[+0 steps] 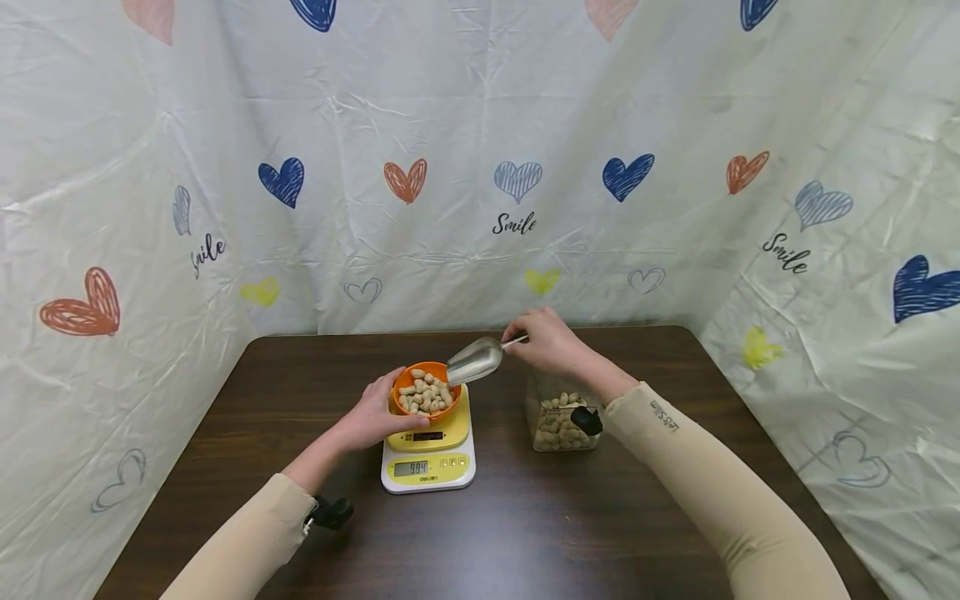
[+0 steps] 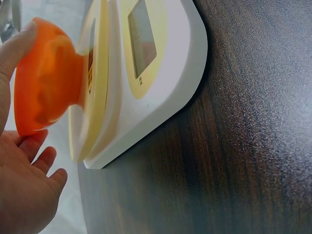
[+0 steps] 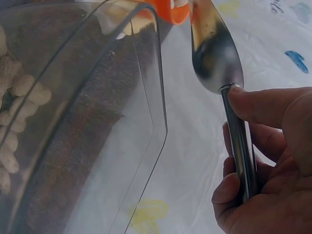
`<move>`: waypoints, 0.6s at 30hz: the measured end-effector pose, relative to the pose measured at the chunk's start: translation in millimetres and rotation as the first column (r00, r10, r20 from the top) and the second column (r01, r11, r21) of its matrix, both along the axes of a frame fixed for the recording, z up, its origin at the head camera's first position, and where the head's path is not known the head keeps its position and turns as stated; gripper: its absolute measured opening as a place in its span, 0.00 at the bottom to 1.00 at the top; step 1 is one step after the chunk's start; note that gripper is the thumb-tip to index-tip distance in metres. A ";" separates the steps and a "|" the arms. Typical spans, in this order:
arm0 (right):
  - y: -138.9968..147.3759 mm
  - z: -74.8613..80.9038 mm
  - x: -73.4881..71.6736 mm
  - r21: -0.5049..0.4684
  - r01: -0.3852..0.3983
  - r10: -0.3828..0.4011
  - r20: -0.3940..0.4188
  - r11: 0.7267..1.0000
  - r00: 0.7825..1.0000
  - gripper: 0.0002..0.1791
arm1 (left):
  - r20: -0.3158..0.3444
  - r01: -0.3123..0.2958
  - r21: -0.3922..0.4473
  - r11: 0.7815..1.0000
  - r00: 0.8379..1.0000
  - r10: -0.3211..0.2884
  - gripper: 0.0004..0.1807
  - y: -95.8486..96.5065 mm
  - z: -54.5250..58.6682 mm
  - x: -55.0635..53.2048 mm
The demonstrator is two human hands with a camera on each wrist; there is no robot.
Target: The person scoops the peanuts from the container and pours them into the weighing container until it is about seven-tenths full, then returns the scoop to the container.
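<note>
An orange bowl (image 1: 429, 365) with unshelled peanuts (image 1: 426, 397) in it stands on the yellow plate of a white kitchen scale (image 1: 465, 454). My left hand (image 1: 377, 413) grips the bowl's left side, thumb at the near rim and fingers round the far side. The left wrist view shows the bowl's smooth outer wall (image 2: 51, 78) between thumb and fingers. My right hand (image 1: 546, 340) holds a metal scoop (image 1: 476, 362) by its handle, thumb near the neck in the right wrist view. The scoop tilts down to the left, its mouth at the bowl's right rim.
A clear plastic container (image 1: 537, 437) holding more peanuts stands right of the scale, below my right forearm. The scale's display (image 1: 411, 468) shows dark digits. Behind the dark wooden table (image 1: 315, 358) hangs a white curtain (image 1: 450, 108) printed with hearts.
</note>
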State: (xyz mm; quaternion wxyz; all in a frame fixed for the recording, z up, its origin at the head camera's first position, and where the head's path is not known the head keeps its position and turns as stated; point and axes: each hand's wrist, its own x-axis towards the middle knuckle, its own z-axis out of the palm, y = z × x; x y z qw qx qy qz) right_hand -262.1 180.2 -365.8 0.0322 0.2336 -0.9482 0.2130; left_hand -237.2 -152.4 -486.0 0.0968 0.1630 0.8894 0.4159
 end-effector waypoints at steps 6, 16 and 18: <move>5.8 2.5 4.3 -0.023 0.004 -0.004 0.001 1.000 1.000 0.07 | -0.002 0.000 -0.003 1.000 1.000 0.000 0.64 0.2 -0.5 -0.8; 36.3 19.8 19.2 -0.064 0.010 -0.009 0.007 0.998 1.000 0.09 | -0.006 -0.006 -0.015 1.000 1.000 0.006 0.63 0.1 -1.8 -0.6; 45.8 24.4 22.8 -0.068 0.017 -0.017 -0.008 0.998 1.000 0.09 | -0.002 -0.009 -0.021 1.000 1.000 0.009 0.63 -0.3 -2.3 -0.9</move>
